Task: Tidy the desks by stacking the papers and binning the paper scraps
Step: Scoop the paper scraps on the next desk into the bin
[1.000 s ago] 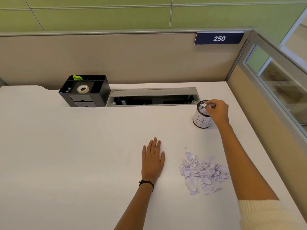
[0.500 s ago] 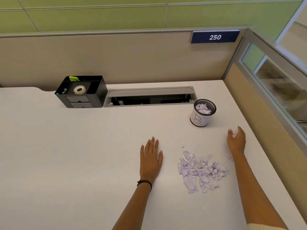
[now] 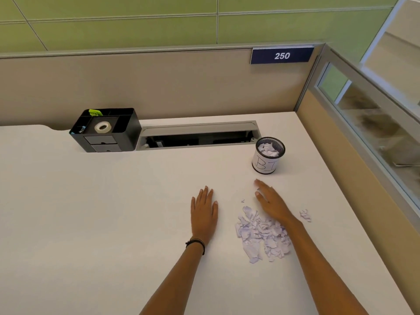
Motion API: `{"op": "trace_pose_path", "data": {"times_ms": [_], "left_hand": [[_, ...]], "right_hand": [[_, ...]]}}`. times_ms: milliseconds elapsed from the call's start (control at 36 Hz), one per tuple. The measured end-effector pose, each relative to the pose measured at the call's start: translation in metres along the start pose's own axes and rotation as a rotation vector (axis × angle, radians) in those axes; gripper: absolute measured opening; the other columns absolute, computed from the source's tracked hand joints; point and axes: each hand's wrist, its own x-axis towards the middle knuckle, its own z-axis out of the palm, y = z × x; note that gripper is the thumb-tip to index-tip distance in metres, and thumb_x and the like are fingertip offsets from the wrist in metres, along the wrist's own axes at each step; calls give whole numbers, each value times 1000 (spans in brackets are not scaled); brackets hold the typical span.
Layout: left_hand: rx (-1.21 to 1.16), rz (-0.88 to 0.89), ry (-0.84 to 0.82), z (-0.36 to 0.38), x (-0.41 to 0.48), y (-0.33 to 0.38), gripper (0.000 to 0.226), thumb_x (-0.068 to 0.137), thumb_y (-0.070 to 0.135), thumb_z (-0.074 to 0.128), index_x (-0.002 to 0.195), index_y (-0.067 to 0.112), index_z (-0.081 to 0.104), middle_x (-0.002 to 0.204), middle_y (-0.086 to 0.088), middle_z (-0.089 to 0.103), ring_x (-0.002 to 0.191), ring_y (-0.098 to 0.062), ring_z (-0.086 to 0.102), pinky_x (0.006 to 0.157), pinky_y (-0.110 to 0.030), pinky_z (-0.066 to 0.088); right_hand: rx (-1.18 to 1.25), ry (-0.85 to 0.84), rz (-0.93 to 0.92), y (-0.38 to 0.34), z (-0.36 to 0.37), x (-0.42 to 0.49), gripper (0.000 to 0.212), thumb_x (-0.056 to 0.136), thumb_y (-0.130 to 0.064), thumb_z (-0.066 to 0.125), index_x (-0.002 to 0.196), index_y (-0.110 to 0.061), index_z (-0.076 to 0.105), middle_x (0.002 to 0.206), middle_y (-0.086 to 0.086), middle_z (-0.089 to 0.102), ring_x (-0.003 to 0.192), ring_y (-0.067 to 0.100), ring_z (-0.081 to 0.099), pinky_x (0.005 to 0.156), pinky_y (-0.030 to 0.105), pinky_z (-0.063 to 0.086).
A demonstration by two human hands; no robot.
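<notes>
- Fingers [image 3: 205, 194] of my left hand [image 3: 204, 214]: straight, close together, palm flat on the desk [image 3: 91, 223], holding nothing. I judge it a brace while the other hand works.
- Fingers [image 3: 261, 185] of my right hand [image 3: 271, 205]: straight, loosely together, nothing pinched, slightly blurred. The hand lies over the far edge of the scraps; whether it touches them I cannot tell. Placed, I judge, to gather a pinch.
- Organiser [image 3: 113, 133]: black, back left against the partition. Tape roll [image 3: 102, 127] in its top well. No writing legible.
- Cable tray [image 3: 197, 137]: grey, open, just right of the organiser.
- Scraps [image 3: 261, 235]: torn white paper, print too small to read, heaped on the desk between my forearms, not yet binned. One stray scrap [image 3: 305, 215] lies right of my wrist.
- Bin [image 3: 266, 164]: mesh cup beyond the heap, near my right hand, partly filled with scraps. Hand-lettered label reads "BI"; the rest curves out of view.
- Sign [image 3: 281, 56]: blue, at the partition top, "250".
</notes>
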Motion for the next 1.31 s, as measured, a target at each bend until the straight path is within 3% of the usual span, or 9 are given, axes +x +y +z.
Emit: {"op": "trace_pose_path", "data": {"times_ms": [194, 361, 444, 556, 694, 833, 1000, 1111, 1306], "left_hand": [[-257, 60, -294, 7, 34, 47, 50, 102, 34, 27, 149, 17, 20, 155, -1, 21, 144, -13, 13, 113, -23, -2], [-339, 43, -487, 16, 50, 74, 50, 102, 35, 31, 148, 17, 23, 155, -4, 22, 144, -15, 12, 116, -30, 1], [-320, 73, -559, 17, 46, 83, 51, 102, 35, 33, 148, 18, 22, 155, -1, 20, 144, -14, 10, 115, -29, 2], [-268, 187, -592, 15, 29, 81, 51, 101, 34, 35, 148, 19, 24, 155, 2, 22, 143, -11, 16, 114, -25, 10], [-374, 169, -649, 6, 12, 66, 40, 99, 38, 41, 138, 27, 45, 145, 12, 40, 134, -3, 33, 113, -26, 23], [-551, 62, -560, -9, 0, 46, 36, 95, 40, 49, 128, 28, 57, 129, 16, 57, 121, 3, 49, 109, -29, 36], [-385, 198, -274, -9, -21, 17, 51, 96, 40, 46, 144, 33, 31, 147, 21, 33, 135, 9, 25, 115, -21, 19], [-380, 173, -186, -6, -23, 15, 55, 97, 42, 43, 147, 33, 23, 152, 21, 21, 139, 8, 13, 113, -13, 10], [-258, 177, -193, -6, -27, 19, 58, 96, 44, 42, 148, 30, 20, 148, 23, 14, 135, 9, 8, 108, -4, -1]], "right_hand": [[-38, -198, -161, -12, 1, -21, 43, 101, -23, 33, 144, -20, 31, 149, -11, 27, 136, -2, 20, 115, 20, 10], [46, -244, -76, -14, -8, -45, 39, 99, -45, 28, 132, -37, 48, 134, -17, 51, 122, 0, 46, 108, 28, 34], [56, -104, -71, -8, -18, -52, 50, 97, -52, 19, 128, -34, 54, 133, -14, 53, 124, 3, 45, 115, 34, 21], [-98, 353, 108, 23, -27, -57, 53, 95, -41, 26, 129, -11, 53, 144, 10, 41, 135, 22, 36, 115, 44, 14], [-34, 316, 362, 44, -21, -70, 56, 98, -32, 37, 145, -5, 24, 156, 13, 13, 144, 25, 11, 118, 37, 11], [13, 228, 299, 38, -14, -71, 59, 98, -36, 32, 148, -12, 13, 157, 2, 9, 145, 14, 6, 116, 28, 7], [55, 23, 123, 17, -7, -66, 54, 99, -37, 30, 148, -20, 16, 154, -10, 13, 142, 4, 9, 114, 21, 7], [187, -163, 76, -4, -25, -48, 44, 99, -33, 37, 140, -18, 40, 146, -3, 38, 134, 7, 34, 108, 19, 22], [25, -31, -21, -20, -40, 12, 35, 98, -23, 44, 130, -11, 53, 145, 4, 41, 135, 18, 36, 107, 24, 23]]}}
